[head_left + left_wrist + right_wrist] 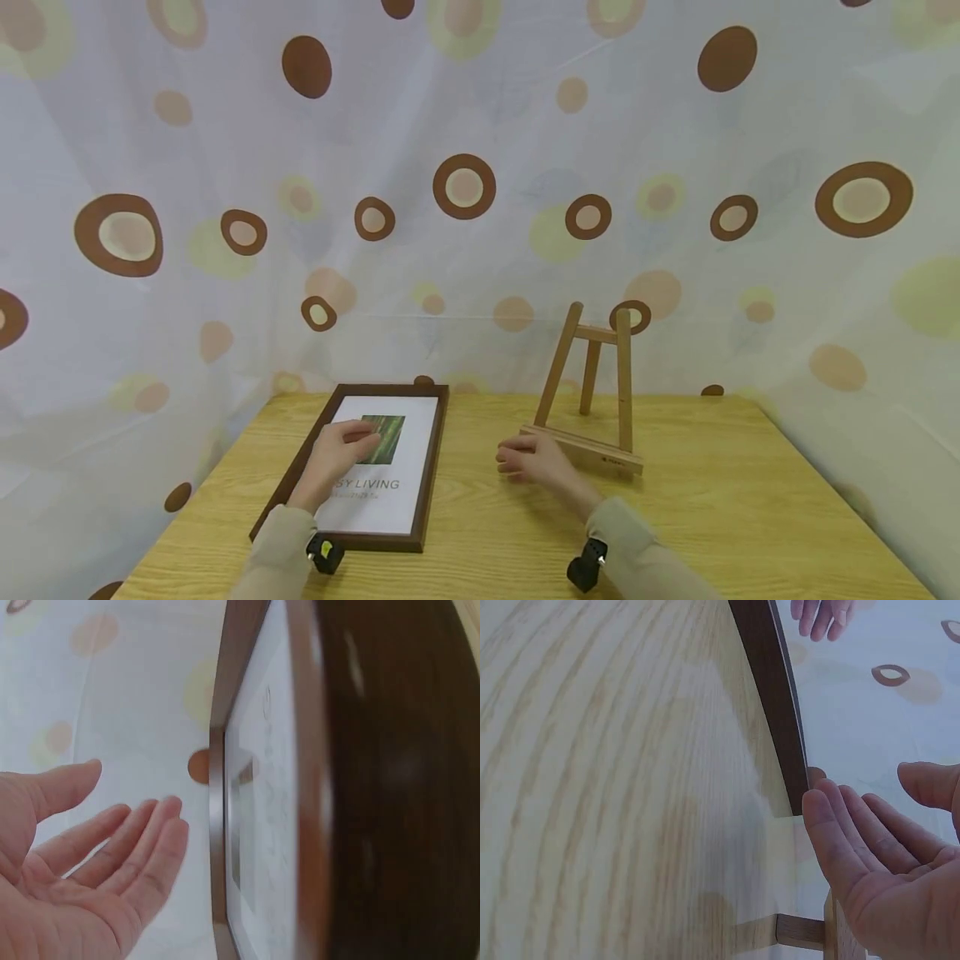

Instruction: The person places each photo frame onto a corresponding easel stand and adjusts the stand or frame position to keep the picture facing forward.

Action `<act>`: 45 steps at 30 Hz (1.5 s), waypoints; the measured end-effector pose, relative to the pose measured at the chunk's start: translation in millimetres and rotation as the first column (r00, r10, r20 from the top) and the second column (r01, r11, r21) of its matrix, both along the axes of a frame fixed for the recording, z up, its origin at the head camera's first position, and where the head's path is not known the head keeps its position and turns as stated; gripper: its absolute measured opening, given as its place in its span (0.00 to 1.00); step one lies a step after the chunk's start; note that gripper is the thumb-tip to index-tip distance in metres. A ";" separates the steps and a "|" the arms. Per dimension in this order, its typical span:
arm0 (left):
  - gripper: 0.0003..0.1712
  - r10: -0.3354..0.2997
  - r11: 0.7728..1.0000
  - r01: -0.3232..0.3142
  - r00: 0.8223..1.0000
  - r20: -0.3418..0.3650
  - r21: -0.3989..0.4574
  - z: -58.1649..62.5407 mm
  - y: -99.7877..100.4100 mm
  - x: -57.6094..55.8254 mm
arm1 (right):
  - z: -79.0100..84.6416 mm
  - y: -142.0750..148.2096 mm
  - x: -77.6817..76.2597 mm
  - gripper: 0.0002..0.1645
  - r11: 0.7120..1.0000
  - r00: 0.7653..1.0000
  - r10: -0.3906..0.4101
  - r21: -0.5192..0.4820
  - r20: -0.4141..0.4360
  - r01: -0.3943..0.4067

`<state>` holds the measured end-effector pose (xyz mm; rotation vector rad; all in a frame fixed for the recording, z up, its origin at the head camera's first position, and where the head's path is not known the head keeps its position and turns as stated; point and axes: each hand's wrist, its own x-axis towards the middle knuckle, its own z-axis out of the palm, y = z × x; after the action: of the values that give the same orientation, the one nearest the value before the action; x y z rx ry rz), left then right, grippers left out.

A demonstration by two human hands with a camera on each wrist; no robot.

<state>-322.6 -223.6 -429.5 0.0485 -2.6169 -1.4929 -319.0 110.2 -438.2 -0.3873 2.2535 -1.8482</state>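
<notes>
Directions are read on a clock face centred on the wood-grain table (720, 508), 12 at its far edge. The dark-brown wooden picture frame (430, 467) lies face up at 9 o'clock; its white sheet carries a green print (390, 437) and lettering ending in "LIVING", partly hidden. A wooden tabletop easel (590, 379) stands upright at 2 o'clock, its ledge (581, 448) toward the person. The left hand (330, 458) is above the frame, empty, fingers loosely bent and thumb well apart from them; the left wrist view shows a gap between fingertips and rim. The right hand (542, 463) is likewise empty and relaxed, at the easel's 8 o'clock, near that end of the ledge; contact there cannot be confirmed. Neither hand grips anything. Handling assessment: the frame would be best taken by its long rims at 3 and 9 o'clock, thumbs on the wood and fingers beneath, keeping the palms off the glossy face to avoid smears. The load should be shared evenly and the frame kept from twisting. The easel looks light and liable to skid or tip if knocked; the right hand should clear the ledge before crossing toward 9 o'clock.
</notes>
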 end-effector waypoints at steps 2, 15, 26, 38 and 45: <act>0.23 -0.009 1.000 0.009 1.000 0.014 0.028 -0.6 -7.4 1.1 | -0.3 -1.9 0.9 0.26 1.000 1.000 0.009 -0.012 0.023 -0.009; 0.28 -0.019 0.991 0.013 0.999 0.041 0.130 -9.2 -65.9 -0.7 | -7.7 -19.7 3.1 0.29 0.989 0.986 0.141 -0.047 0.089 -0.137; 0.34 -0.088 0.920 0.040 0.991 0.105 0.391 -15.7 -112.0 7.1 | -13.8 -39.8 10.4 0.29 0.981 0.960 0.183 -0.106 0.214 -0.164; 0.38 -0.190 0.891 0.112 0.972 0.135 0.440 -22.5 -148.6 18.6 | -17.3 -66.0 18.0 0.30 0.970 0.941 0.213 -0.174 0.263 -0.171; 0.28 -0.184 0.874 0.069 0.963 0.196 0.482 -26.0 -156.6 21.5 | -21.0 -74.6 17.0 0.29 0.966 0.937 0.213 -0.202 0.278 -0.160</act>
<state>-301.2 -380.2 -455.5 0.1069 -2.3855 -2.2735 -302.0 35.6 -459.1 -0.3133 1.7988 -1.8693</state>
